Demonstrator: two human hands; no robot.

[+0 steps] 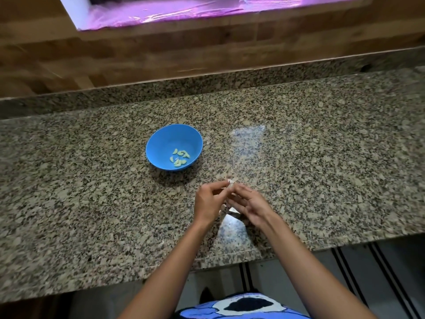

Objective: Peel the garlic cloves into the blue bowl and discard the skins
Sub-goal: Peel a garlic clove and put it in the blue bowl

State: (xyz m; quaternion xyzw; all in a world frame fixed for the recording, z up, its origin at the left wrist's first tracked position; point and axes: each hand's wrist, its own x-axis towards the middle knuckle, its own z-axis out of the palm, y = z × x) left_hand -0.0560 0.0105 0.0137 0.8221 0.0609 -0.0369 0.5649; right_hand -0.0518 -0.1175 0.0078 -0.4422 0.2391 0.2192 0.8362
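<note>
Speckled granite counter (pixel 322 157) runs under a wood-panel wall (pixel 161 49) w/ a purple-lit opening (pixel 207 10) at the top. Blue bowl (pixel 161 134) sits upright on the counter. Inside it a small heap of peeled cloves (pixel 180 157) lies toward the near-right wall, so part of the job looks done. Near-right of the bowl, close but not touching it, both hands meet above the counter. Left hand (pixel 208 201) has its fingers curled in, pinching a garlic clove (pixel 231 184) at the tips. Right hand (pixel 250 203) comes in from the other side w/ fingertips on the same clove and its other fingers fanned out loosely. Prob. one hand steadies while the other picks at the skin, tho which does which is too small to tell. Working this close to the bowl makes sense b/c a bare clove then needs only a short drop in. On the side of the hands away from the bowl, a pale patch (pixel 232 211) shows on the counter; could be shed skin or glare, can't tell. No bin or clear skin pile in view, so discarding seems not yet done.
</note>
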